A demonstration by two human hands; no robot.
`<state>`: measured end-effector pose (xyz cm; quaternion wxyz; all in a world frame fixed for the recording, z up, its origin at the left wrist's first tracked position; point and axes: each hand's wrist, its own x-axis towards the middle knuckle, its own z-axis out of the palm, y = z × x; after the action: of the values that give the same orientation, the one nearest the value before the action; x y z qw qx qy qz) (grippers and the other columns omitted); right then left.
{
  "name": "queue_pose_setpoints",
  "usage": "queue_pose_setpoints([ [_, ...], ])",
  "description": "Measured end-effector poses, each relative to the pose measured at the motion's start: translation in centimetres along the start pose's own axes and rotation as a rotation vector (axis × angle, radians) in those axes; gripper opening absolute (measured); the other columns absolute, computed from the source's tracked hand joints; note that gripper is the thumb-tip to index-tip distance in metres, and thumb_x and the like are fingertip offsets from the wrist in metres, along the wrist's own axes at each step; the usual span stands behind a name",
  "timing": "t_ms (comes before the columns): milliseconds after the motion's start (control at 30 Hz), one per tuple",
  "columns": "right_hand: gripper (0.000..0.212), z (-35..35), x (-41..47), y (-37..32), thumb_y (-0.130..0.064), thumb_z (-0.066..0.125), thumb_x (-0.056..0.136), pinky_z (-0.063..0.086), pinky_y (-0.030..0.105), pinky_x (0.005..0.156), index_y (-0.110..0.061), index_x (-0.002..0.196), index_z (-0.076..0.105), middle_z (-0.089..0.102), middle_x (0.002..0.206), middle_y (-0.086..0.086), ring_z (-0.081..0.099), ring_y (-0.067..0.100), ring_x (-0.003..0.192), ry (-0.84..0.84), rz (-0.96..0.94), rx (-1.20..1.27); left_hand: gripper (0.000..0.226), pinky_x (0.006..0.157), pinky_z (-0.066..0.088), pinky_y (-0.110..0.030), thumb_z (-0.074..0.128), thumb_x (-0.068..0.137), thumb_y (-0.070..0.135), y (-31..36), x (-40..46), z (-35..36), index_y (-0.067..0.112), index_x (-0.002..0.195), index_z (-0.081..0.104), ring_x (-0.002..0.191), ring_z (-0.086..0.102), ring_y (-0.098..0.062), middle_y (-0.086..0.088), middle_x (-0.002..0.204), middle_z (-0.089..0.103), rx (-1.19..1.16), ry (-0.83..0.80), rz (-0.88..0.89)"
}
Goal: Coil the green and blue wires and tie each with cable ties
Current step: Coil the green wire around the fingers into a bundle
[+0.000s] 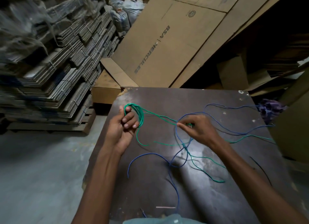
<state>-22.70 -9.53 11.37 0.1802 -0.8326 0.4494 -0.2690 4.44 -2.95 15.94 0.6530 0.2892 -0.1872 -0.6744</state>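
A green wire [160, 118] and a blue wire [217, 120] lie tangled across a dark table [217, 207]. My left hand [122, 128] holds several loops of the green wire wound around its curled fingers near the table's far left corner. From those loops the green strand runs right to my right hand [195, 128], which pinches it between thumb and fingertips where it crosses a blue loop. More green and blue slack trails toward the near and right sides of the table. A pale thin cable tie [165, 207] lies near the front edge.
Stacks of flattened cardboard [50, 64] on a pallet stand to the left. A large cardboard sheet [167, 44] leans behind the table. A purple cloth [269, 108] sits at the far right edge. A thin black strip [260, 168] lies on the table's right side.
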Motion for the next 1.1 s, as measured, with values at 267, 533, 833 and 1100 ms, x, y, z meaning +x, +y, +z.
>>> queue_pose_setpoints([
  [267, 0.03, 0.7, -3.0, -6.7, -0.023, 0.05, 0.09, 0.05, 0.041, 0.06, -0.024, 0.107, 0.075, 0.061, 0.09, -0.001, 0.066, 0.032, 0.079, -0.364, -0.249, -0.282, 0.03, 0.046, 0.032, -0.018, 0.031, 0.106, 0.027, -3.5, 1.0, -0.8, 0.013, 0.086, 0.05, 0.04, 0.029, -0.003, 0.009, 0.052, 0.038, 0.352, 0.239, 0.138],
  [533, 0.017, 0.2, -1.2, -9.9, -0.015, 0.075, 0.08, 0.044, 0.028, 0.057, -0.026, 0.092, 0.082, 0.067, 0.086, -0.005, 0.055, 0.012, 0.066, -0.202, -0.348, 0.015, 0.033, 0.051, 0.038, -0.019, 0.031, 0.106, 0.018, -7.8, 0.4, 0.3, 0.011, 0.08, 0.051, 0.049, 0.045, -0.006, 0.007, 0.055, 0.054, 0.657, 0.128, 0.145],
  [833, 0.015, -1.8, 0.7, -7.1, -0.027, 0.092, 0.07, 0.038, 0.011, 0.058, -0.021, 0.079, 0.081, 0.069, 0.066, -0.012, 0.055, 0.0, 0.055, 0.115, -0.004, 0.267, 0.032, 0.049, 0.02, -0.024, 0.04, 0.093, 0.035, -8.6, -1.3, 0.3, 0.008, 0.078, 0.049, 0.045, 0.024, -0.006, 0.009, 0.049, 0.035, 0.652, -0.056, 0.048],
  [1100, 0.045, -0.9, 0.8, -5.1, -0.046, 0.05, 0.102, 0.047, 0.026, 0.055, -0.011, 0.106, 0.078, 0.077, 0.093, 0.0, 0.055, 0.016, 0.063, -0.325, 0.287, 0.719, 0.037, 0.041, 0.02, -0.022, 0.037, 0.099, 0.031, -8.7, -2.4, 1.1, 0.016, 0.065, 0.04, 0.037, 0.017, -0.004, 0.01, 0.045, 0.021, 0.289, -0.081, -0.115],
])
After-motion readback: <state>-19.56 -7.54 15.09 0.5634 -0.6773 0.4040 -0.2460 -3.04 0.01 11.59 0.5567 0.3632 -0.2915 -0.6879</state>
